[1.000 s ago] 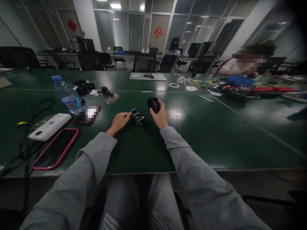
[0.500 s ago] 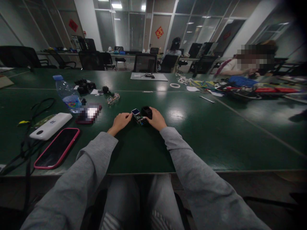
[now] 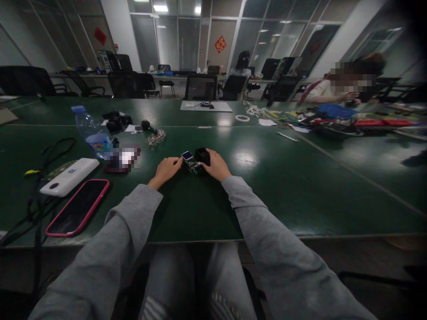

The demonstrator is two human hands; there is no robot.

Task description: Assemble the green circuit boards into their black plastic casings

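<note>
In the head view, a small device with a green circuit board (image 3: 193, 167) sits on the green table between my hands. A small square screen (image 3: 187, 155) tilts up at its left side, and a black box-shaped housing (image 3: 202, 154) adjoins it on the right. My left hand (image 3: 167, 170) is closed, its thumb and fingertips at the screen's left edge. Wrapped round the housing's right side is my right hand (image 3: 216, 165), its thumb on the near side by the board. The undersides and some of the fingertips are hidden.
To the left are a pink-cased phone (image 3: 78, 208), a white power bank (image 3: 70, 177), a water bottle (image 3: 91, 133) and black cables. Glasses (image 3: 156, 138) lie farther off. Tangled wires (image 3: 320, 118) and a metal tool (image 3: 287, 136) are at right. A person sits beyond the wires.
The whole view has shifted very slightly. Both hands keep the same hold on the device, with no clear movement of its parts.
</note>
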